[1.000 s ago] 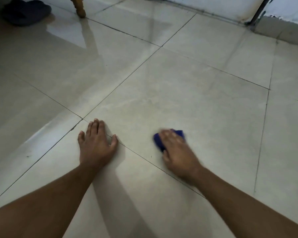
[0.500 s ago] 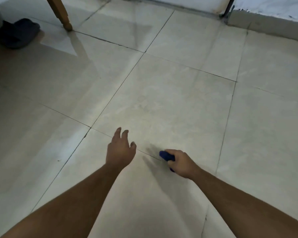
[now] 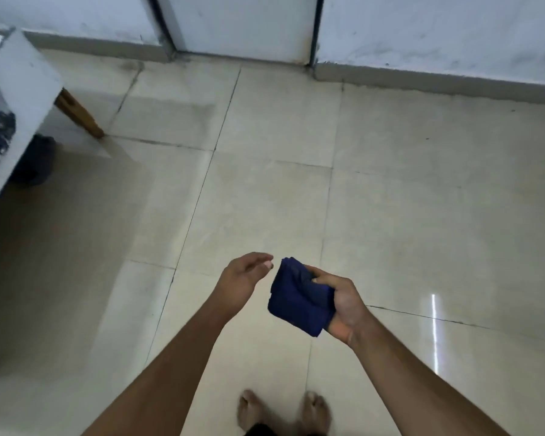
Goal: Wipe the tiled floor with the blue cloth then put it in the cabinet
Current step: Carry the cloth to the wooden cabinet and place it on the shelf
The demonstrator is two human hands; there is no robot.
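The folded dark blue cloth (image 3: 298, 298) is held up in the air above the tiled floor (image 3: 265, 199), well clear of it. My right hand (image 3: 343, 305) grips the cloth's right side, thumb on top. My left hand (image 3: 243, 280) hovers just left of the cloth with its fingers apart and curled toward it, not touching. No cabinet is identifiable in view.
A bed with a white mattress (image 3: 16, 99) and a wooden leg (image 3: 81, 116) stands at the left, with a dark slipper (image 3: 33, 162) under it. A white door (image 3: 243, 26) and walls run along the far side. My bare feet (image 3: 283, 413) are at the bottom edge.
I have risen from the floor. The cloth left the tiles and is now held in the air by my right hand; my left hand lifted off the floor and came beside it.
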